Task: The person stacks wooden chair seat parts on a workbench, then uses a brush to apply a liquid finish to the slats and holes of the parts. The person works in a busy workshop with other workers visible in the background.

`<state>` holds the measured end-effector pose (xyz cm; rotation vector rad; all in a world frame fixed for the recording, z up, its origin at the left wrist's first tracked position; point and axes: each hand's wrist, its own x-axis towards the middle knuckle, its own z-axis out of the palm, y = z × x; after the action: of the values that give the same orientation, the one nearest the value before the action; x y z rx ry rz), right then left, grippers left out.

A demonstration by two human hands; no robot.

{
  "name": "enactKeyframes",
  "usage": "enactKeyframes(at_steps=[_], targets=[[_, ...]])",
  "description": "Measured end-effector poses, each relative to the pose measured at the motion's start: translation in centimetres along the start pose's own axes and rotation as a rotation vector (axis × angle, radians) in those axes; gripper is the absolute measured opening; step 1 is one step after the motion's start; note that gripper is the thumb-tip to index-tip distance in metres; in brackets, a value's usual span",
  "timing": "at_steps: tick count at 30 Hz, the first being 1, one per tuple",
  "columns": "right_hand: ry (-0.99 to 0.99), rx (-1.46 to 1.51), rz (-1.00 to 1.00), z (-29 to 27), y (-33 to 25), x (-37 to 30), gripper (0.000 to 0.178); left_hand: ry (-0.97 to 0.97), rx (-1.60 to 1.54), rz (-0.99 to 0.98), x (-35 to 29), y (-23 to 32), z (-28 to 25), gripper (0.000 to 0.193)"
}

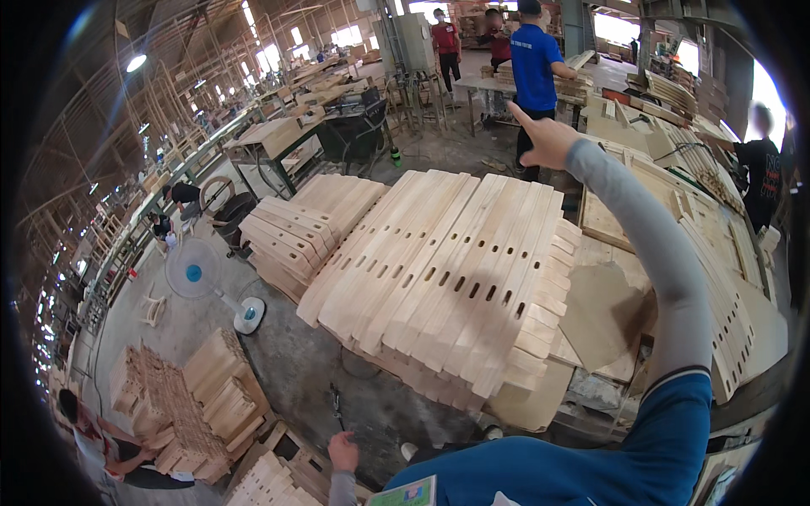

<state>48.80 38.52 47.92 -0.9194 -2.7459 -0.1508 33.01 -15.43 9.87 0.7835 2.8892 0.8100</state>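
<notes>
My right hand (547, 139) is raised at the end of an outstretched arm in a grey sleeve. Its index finger and thumb are stretched out and it holds nothing. Beyond and below it lies a wide stack of pale wooden slats (422, 261) with rows of slots cut through them. Low in the view, near my body, is my left hand (343, 453), small and loosely bent. Whether its fingers close on anything does not show clearly. A thin dark tool (337, 409) appears just past its fingertips; whether they touch, I cannot tell.
A standing fan (194, 270) is on the floor to the left. More wooden parts (224, 379) are piled at lower left, beside a crouching person (110, 447). Boards and slotted panels (709, 312) line the right. A person in blue (533, 67) stands ahead near a workbench.
</notes>
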Motion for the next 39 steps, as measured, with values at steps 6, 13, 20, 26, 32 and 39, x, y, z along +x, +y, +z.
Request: enactKeyframes(at_steps=[6, 13, 20, 26, 32, 39], targets=[[0.062, 0.032, 0.157, 2.8, -2.4, 11.7, 0.074, -0.047, -0.351, 0.023, 3.3, 0.6, -4.1, 0.034], [-0.187, 0.096, 0.279, 6.0, -6.6, 15.9, 0.056, -0.419, -0.923, 0.619, 8.0, 19.8, -20.7, 0.019], [-0.069, 0.295, 0.369, 6.1, 1.3, 12.7, 0.049, -0.992, -0.879, 1.116, 2.6, 37.8, -18.2, 0.018], [0.046, 0.513, 0.639, 7.2, 11.6, 9.2, 0.045, -1.024, -0.840, 1.347, -1.3, 46.7, -14.4, 0.022], [-0.037, 0.454, 0.523, 7.4, 15.5, 6.7, 0.062, -1.065, -0.949, 1.410, -4.8, 51.7, -12.1, 0.016], [-0.018, 0.453, 0.470, 6.2, 17.0, 5.1, 0.062, -1.095, -1.044, 1.207, -8.2, 52.2, -10.8, 0.015]])
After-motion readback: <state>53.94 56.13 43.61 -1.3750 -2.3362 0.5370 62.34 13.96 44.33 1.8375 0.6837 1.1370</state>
